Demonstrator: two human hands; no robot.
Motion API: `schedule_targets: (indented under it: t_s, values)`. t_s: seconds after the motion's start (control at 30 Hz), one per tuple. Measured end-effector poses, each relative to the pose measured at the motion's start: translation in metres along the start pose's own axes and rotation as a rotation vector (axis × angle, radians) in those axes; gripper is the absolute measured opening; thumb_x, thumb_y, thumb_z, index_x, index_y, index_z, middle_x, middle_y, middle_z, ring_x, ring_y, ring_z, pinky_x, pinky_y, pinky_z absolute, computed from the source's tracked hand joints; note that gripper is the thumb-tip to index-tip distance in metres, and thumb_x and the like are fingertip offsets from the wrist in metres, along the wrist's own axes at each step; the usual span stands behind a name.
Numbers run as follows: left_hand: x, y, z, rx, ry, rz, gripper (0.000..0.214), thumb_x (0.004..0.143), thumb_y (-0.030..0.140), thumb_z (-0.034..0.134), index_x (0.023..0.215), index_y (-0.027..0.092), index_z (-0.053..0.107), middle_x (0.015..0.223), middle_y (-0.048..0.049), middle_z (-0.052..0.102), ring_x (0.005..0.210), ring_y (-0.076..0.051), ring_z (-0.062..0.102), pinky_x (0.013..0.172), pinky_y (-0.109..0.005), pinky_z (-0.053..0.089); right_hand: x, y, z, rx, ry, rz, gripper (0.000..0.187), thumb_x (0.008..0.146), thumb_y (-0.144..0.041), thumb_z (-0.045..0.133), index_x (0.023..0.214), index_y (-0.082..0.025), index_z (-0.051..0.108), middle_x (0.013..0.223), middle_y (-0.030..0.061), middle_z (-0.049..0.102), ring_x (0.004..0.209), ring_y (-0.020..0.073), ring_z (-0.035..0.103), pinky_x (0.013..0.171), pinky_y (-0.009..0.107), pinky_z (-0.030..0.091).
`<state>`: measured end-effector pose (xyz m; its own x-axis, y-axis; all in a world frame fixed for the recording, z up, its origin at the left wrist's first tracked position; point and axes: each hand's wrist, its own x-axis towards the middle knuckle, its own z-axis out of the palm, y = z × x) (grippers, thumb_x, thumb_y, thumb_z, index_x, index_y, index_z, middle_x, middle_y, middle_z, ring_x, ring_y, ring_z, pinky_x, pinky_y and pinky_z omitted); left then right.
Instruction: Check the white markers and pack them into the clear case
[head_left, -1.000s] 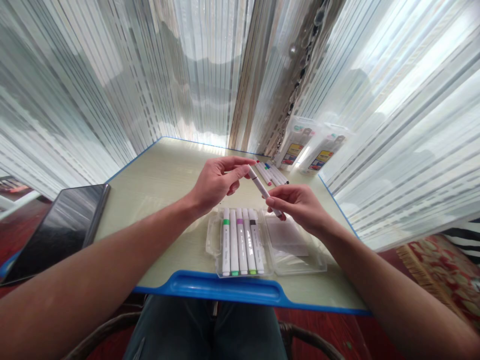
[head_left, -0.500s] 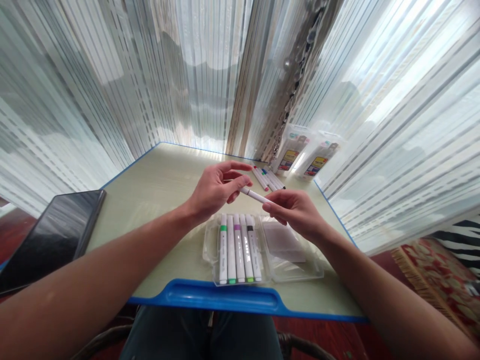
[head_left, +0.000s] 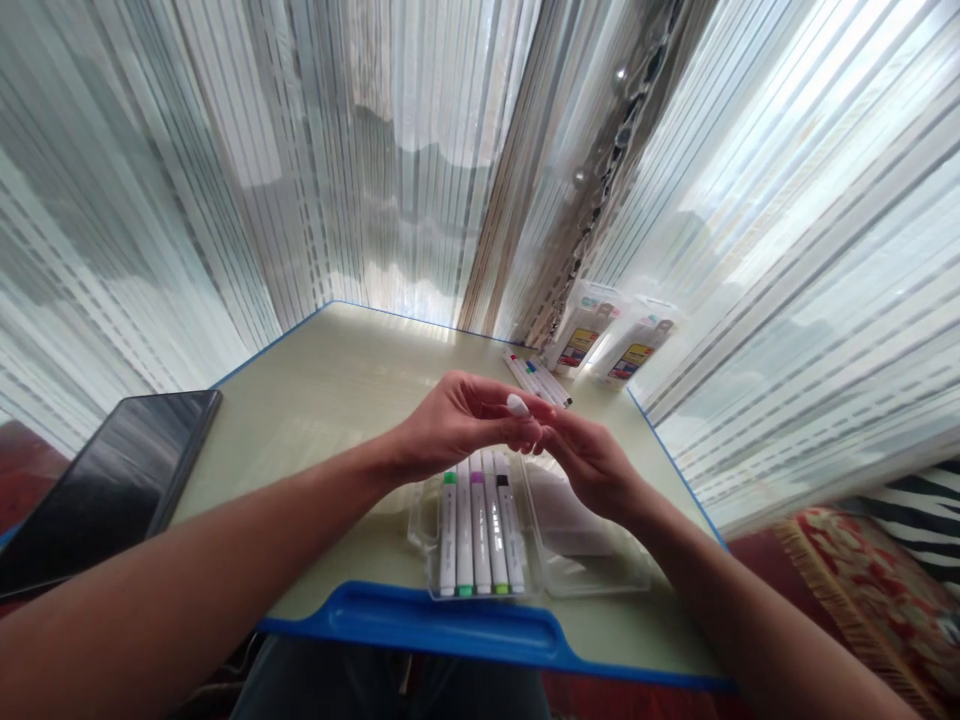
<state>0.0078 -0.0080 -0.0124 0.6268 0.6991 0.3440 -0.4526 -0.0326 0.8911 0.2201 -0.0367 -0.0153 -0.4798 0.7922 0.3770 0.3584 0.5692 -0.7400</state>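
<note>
My left hand (head_left: 457,425) and my right hand (head_left: 589,455) meet above an open clear plastic marker case (head_left: 525,535). Both pinch one white marker (head_left: 517,405), of which only the white end shows between the fingertips. Several white markers (head_left: 478,525) with green, purple and black bands lie side by side in the left half of the case. The right half of the case looks bare.
The case sits near the front blue rim (head_left: 450,625) of a pale table (head_left: 337,380). More loose markers (head_left: 536,380) and two marker packs (head_left: 611,340) stand at the back right. A dark tablet (head_left: 105,485) lies at the left. Sheer curtains surround the table.
The marker has swung from a long diagonal between my hands to pointing toward me, mostly hidden. My hands have closed together above the case.
</note>
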Motion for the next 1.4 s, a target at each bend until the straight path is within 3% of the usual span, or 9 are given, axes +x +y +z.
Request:
schedule_targets:
  t_s: [0.13,0.27,0.67,1.17,1.27,1.4]
  values:
    - [-0.0024,0.0067,-0.0004,0.093,-0.069,-0.018,0.023,0.075,0.015,0.084,0.098,0.016,0.082,0.091,-0.0081,0.079,0.088,-0.015,0.073,0.084,-0.027,0.058,-0.0012,-0.0037,-0.0007,-0.171,0.006,-0.093,0.017,0.102,-0.029,0.053,0.099,-0.018,0.066,0.087,0.0020,0.070,0.078,0.0140,0.064,0.072,0.025,0.050]
    - [-0.0029,0.0091,-0.0012,0.157,-0.085,-0.040,0.027,0.071,0.022,0.087,0.097,0.014,0.082,0.093,-0.0105,0.078,0.088,-0.020,0.073,0.079,-0.031,0.060,-0.0012,-0.0056,0.0003,-0.248,-0.002,-0.156,0.011,0.100,-0.025,0.058,0.102,-0.018,0.066,0.091,0.0027,0.072,0.082,0.0143,0.066,0.074,0.024,0.049]
    - [-0.0032,0.0067,-0.0037,0.134,-0.151,-0.050,0.023,0.078,0.016,0.081,0.100,0.016,0.081,0.100,-0.0111,0.076,0.092,-0.018,0.071,0.082,-0.030,0.058,-0.0002,0.0000,0.0002,-0.270,-0.002,-0.136,0.008,0.096,-0.024,0.063,0.099,-0.019,0.069,0.091,0.0032,0.073,0.084,0.0162,0.067,0.075,0.026,0.050]
    - [-0.0027,0.0069,-0.0011,0.149,-0.153,-0.062,0.028,0.074,0.026,0.085,0.099,0.014,0.081,0.099,-0.0122,0.077,0.091,-0.020,0.071,0.077,-0.029,0.057,-0.0006,0.0006,-0.0009,-0.290,-0.029,-0.120,0.009,0.096,-0.025,0.063,0.095,-0.019,0.069,0.090,0.0042,0.073,0.082,0.0166,0.067,0.072,0.028,0.051]
    - [-0.0001,0.0059,-0.0010,0.132,-0.050,-0.037,0.027,0.076,0.026,0.084,0.100,0.013,0.080,0.093,-0.0096,0.076,0.083,-0.015,0.069,0.073,-0.026,0.054,-0.0003,-0.0010,-0.0004,-0.311,0.006,-0.117,0.008,0.096,-0.024,0.063,0.095,-0.019,0.070,0.087,0.0034,0.074,0.078,0.0155,0.068,0.071,0.027,0.053]
    - [0.0063,0.0033,-0.0054,0.132,0.248,-0.004,0.031,0.080,0.035,0.081,0.102,0.014,0.077,0.083,-0.0038,0.073,0.059,-0.007,0.057,0.058,-0.023,0.048,-0.0018,-0.0021,0.0012,-0.227,0.085,-0.038,0.018,0.095,-0.024,0.064,0.112,-0.018,0.068,0.087,0.0043,0.076,0.073,0.0152,0.071,0.071,0.029,0.059]
